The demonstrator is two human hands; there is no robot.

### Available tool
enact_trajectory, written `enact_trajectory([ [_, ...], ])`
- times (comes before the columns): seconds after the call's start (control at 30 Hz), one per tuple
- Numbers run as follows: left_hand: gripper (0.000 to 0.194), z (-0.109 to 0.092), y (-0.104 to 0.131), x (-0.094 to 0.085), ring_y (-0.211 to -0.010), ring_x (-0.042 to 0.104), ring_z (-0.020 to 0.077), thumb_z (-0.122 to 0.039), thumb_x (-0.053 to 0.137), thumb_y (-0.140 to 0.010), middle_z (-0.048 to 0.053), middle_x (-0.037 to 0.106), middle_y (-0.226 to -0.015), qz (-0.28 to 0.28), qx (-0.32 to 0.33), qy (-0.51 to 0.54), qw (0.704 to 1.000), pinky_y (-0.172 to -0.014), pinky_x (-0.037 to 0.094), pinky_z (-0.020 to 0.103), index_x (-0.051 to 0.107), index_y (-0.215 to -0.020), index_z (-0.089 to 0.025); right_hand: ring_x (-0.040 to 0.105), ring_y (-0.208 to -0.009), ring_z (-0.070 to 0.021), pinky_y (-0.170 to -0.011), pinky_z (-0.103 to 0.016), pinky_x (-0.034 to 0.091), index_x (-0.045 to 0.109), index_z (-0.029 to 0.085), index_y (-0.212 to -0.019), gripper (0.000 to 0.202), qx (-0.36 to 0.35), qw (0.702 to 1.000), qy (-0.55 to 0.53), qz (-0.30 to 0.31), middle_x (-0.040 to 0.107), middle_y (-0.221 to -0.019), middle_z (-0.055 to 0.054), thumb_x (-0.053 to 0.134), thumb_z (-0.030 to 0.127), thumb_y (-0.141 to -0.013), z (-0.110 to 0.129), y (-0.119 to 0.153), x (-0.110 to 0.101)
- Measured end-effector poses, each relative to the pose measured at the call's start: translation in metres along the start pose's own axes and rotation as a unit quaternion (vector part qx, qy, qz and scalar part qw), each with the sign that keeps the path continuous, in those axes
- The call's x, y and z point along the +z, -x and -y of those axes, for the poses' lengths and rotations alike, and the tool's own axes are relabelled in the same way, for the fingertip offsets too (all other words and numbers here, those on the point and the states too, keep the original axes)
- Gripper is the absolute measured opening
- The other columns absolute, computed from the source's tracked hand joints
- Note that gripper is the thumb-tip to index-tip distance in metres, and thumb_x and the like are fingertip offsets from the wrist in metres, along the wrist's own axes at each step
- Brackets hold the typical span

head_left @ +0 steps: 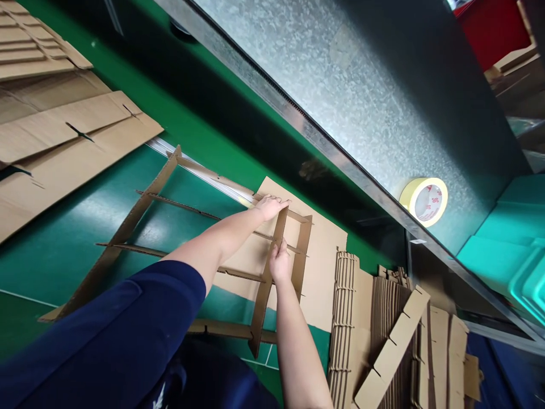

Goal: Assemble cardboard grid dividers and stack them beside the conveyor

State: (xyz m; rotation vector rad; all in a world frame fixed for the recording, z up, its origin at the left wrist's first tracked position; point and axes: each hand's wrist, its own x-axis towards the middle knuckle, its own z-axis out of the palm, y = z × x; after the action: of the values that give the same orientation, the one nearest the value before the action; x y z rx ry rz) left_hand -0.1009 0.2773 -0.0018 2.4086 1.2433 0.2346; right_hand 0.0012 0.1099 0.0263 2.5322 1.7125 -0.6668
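Note:
A cardboard divider grid (pixel 198 213) of interlocked slotted strips stands on the green surface, partly over a flat cardboard sheet (pixel 321 272). My left hand (pixel 271 208) is closed at the far end of one cardboard cross strip (pixel 263 292), near its joint with the far long strip. Nearer to me, my right hand (pixel 280 262) grips the same cross strip at about its middle, thumb up along its side. Just right of both hands is another cross strip (pixel 303 250), crossed by the ends of the long strips. My left arm hides part of the grid.
Bundles of slotted cardboard strips (pixel 344 318) stand at the right, with a loose strip (pixel 392 349) leaning across them. Stacked cardboard (pixel 80 142) lies at the left. Above runs a metal shelf (pixel 340 85) holding a yellow tape roll (pixel 423 201); teal bins (pixel 506 250) sit far right.

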Motion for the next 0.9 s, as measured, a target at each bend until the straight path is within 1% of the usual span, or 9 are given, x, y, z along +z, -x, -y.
enact_trajectory([
  [0.07, 0.06, -0.002, 0.002, -0.002, -0.113, 0.052, 0.0209, -0.006, 0.031, -0.088, 0.009, 0.061, -0.116, -0.004, -0.001, 0.001, 1.0, -0.1, 0.032, 0.037, 0.034, -0.143, -0.028, 0.066, -0.086, -0.0255, -0.074, -0.033, 0.048, 0.031, 0.01, -0.145, 0.052, 0.001, 1.0, 0.009, -0.001, 0.069, -0.094, -0.013, 0.028, 0.028, -0.097, 0.001, 0.0, 0.0],
  [0.2, 0.049, -0.014, 0.026, -0.007, -0.129, 0.038, 0.0226, -0.01, 0.034, -0.089, 0.012, 0.052, -0.131, -0.079, 0.02, 0.02, 0.996, -0.109, 0.025, 0.04, 0.043, -0.137, -0.019, 0.066, -0.09, -0.0245, -0.076, -0.032, 0.048, 0.032, 0.011, -0.144, 0.051, 0.004, 1.0, 0.004, -0.003, 0.069, -0.1, -0.013, 0.029, 0.028, -0.097, 0.002, 0.0, 0.002],
  [0.27, 0.039, -0.021, 0.047, -0.006, -0.124, 0.044, 0.0233, -0.021, 0.037, -0.091, 0.011, 0.055, -0.128, -0.043, 0.028, 0.044, 0.998, -0.106, 0.032, 0.039, 0.052, -0.127, -0.019, 0.066, -0.089, -0.0237, -0.076, -0.032, 0.049, 0.032, 0.012, -0.145, 0.05, 0.0, 1.0, -0.007, -0.003, 0.069, -0.1, -0.013, 0.028, 0.028, -0.097, 0.0, -0.001, 0.004],
  [0.33, 0.033, -0.027, 0.067, -0.003, -0.106, 0.057, 0.0231, -0.033, 0.047, -0.087, 0.008, 0.063, -0.115, 0.044, 0.028, 0.057, 0.997, -0.092, 0.043, 0.036, 0.06, -0.116, -0.022, 0.067, -0.088, -0.0234, -0.076, -0.032, 0.049, 0.031, 0.011, -0.145, 0.051, -0.003, 1.0, -0.014, -0.003, 0.069, -0.099, -0.012, 0.028, 0.028, -0.097, -0.002, -0.002, 0.006],
  [0.37, 0.032, -0.028, 0.076, 0.0, -0.097, 0.061, 0.0227, -0.036, 0.052, -0.084, 0.007, 0.066, -0.11, 0.082, 0.027, 0.057, 0.995, -0.085, 0.047, 0.034, 0.062, -0.112, -0.024, 0.066, -0.089, -0.0234, -0.077, -0.031, 0.049, 0.031, 0.011, -0.145, 0.051, -0.004, 1.0, -0.016, -0.005, 0.07, -0.098, -0.013, 0.029, 0.028, -0.097, -0.003, -0.003, 0.006],
  [0.43, 0.032, -0.03, 0.086, 0.005, -0.087, 0.064, 0.023, -0.033, 0.058, -0.079, 0.006, 0.069, -0.103, 0.119, 0.025, 0.045, 0.992, -0.076, 0.049, 0.033, 0.064, -0.11, -0.026, 0.066, -0.092, -0.0234, -0.08, -0.031, 0.048, 0.03, 0.009, -0.145, 0.052, -0.007, 1.0, -0.023, -0.011, 0.069, -0.101, -0.013, 0.03, 0.028, -0.096, -0.005, -0.005, 0.008],
  [0.6, 0.035, -0.03, 0.089, 0.009, -0.087, 0.066, 0.0229, -0.017, 0.055, -0.078, 0.006, 0.071, -0.098, 0.142, 0.016, 0.022, 0.989, -0.074, 0.048, 0.032, 0.064, -0.11, -0.028, 0.064, -0.099, -0.0228, -0.084, -0.031, 0.047, 0.029, 0.009, -0.146, 0.053, -0.018, 0.999, -0.048, -0.018, 0.068, -0.105, -0.014, 0.029, 0.029, -0.097, -0.008, -0.007, 0.011],
  [0.73, 0.036, -0.03, 0.089, 0.005, -0.088, 0.066, 0.0225, -0.015, 0.055, -0.077, 0.006, 0.071, -0.097, 0.145, 0.019, 0.016, 0.989, -0.074, 0.048, 0.031, 0.063, -0.109, -0.029, 0.065, -0.098, -0.0231, -0.084, -0.032, 0.047, 0.027, 0.011, -0.147, 0.053, -0.022, 0.999, -0.035, -0.02, 0.069, -0.102, -0.013, 0.029, 0.03, -0.097, -0.005, -0.008, 0.01],
  [0.9, 0.038, -0.032, 0.093, 0.006, -0.088, 0.066, 0.0217, -0.014, 0.054, -0.078, 0.006, 0.071, -0.101, 0.134, 0.016, 0.011, 0.991, -0.075, 0.047, 0.031, 0.061, -0.113, -0.028, 0.067, -0.088, -0.0251, -0.078, -0.036, 0.049, 0.029, 0.013, -0.146, 0.051, 0.002, 0.999, 0.036, 0.002, 0.069, -0.095, -0.013, 0.03, 0.028, -0.097, 0.005, -0.005, 0.006],
])
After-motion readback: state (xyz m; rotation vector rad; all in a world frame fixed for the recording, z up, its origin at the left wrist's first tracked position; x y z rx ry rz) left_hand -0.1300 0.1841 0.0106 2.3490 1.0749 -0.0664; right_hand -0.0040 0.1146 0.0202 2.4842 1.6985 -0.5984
